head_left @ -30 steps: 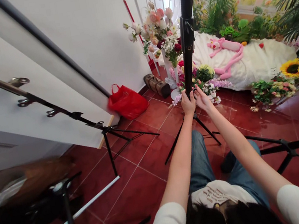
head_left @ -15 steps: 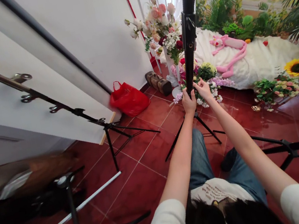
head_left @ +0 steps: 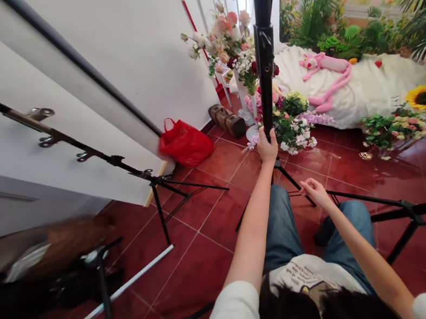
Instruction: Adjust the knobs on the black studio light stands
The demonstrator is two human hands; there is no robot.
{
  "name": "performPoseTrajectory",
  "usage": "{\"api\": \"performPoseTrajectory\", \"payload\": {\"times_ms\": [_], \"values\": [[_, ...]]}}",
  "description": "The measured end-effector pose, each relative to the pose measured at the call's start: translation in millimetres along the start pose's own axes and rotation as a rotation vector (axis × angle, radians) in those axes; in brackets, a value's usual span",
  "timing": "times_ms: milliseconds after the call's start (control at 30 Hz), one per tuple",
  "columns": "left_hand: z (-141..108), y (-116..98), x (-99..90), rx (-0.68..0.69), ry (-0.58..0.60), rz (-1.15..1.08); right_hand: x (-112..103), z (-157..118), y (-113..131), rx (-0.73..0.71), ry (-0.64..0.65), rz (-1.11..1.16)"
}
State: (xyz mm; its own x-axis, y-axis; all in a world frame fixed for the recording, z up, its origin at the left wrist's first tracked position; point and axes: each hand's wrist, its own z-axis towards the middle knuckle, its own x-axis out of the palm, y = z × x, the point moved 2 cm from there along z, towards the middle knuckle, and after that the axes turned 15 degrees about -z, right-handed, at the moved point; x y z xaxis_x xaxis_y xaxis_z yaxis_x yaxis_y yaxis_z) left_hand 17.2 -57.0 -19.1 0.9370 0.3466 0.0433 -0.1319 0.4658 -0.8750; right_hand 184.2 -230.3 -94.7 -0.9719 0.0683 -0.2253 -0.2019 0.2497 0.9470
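A black telescopic light stand (head_left: pixel 264 62) rises in front of me, its tripod legs spread on the floor. My left hand (head_left: pixel 266 145) is wrapped round the pole low down, just above the leg joint. To the right of the pole and lower, my right hand (head_left: pixel 314 191) is in the air close to one stand leg, apart from the pole. Its fingers are loosely bent and a little apart, with nothing visible in them. A locking collar (head_left: pixel 263 43) sits higher on the pole, above my left hand.
A second tripod (head_left: pixel 154 181) holds a clamp-lined bar at left. A red bag (head_left: pixel 185 142) lies by the wall. Flowers (head_left: pixel 232 35) and a draped bed with a pink plush toy (head_left: pixel 328 65) are beyond. Another stand's legs (head_left: pixel 411 209) reach in at right. A white pole (head_left: pixel 135 277) lies at left.
My right hand has come off the pole and moved down and back toward me. My left hand keeps its grip on the pole.
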Motion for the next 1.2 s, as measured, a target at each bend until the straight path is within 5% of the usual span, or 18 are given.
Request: {"api": "performPoseTrajectory", "payload": {"times_ms": [167, 333, 433, 533, 667, 900, 1067, 1200], "values": [[-26.3, 3.4, -2.6, -0.011, -0.062, -0.038, -65.6, -57.0, -52.7, 0.189, -0.243, 0.047], [-116.2, 37.5, 5.7, -0.273, -0.138, 0.138, -132.7, -107.7, -95.6, 0.301, -0.539, 0.156], [-176.8, 52.6, 34.1, -0.471, -0.008, 0.200, -158.0, -127.0, -105.3, 0.303, -0.675, 0.214], [-220.7, 45.0, 83.8, -0.485, 0.261, 0.159, -172.7, -140.3, -102.1, 0.284, -0.758, 0.249], [-256.2, 4.8, 165.0, -0.380, 0.602, 0.014, -185.5, -159.9, -96.9, 0.259, -0.844, 0.347], [-308.3, -100.7, 289.9, -0.162, 1.103, -0.411, -209.0, -204.7, -101.1, 0.224, -0.975, 0.464], [-339.8, -171.3, 349.3, -0.153, 1.240, -0.617, -246.4, -218.6, -84.0, 0.181, -1.005, 0.487], [-353.3, -196.4, 375.7, -0.214, 1.311, -0.582, -289.1, -214.9, -55.3, 0.128, -0.995, 0.590]]}}
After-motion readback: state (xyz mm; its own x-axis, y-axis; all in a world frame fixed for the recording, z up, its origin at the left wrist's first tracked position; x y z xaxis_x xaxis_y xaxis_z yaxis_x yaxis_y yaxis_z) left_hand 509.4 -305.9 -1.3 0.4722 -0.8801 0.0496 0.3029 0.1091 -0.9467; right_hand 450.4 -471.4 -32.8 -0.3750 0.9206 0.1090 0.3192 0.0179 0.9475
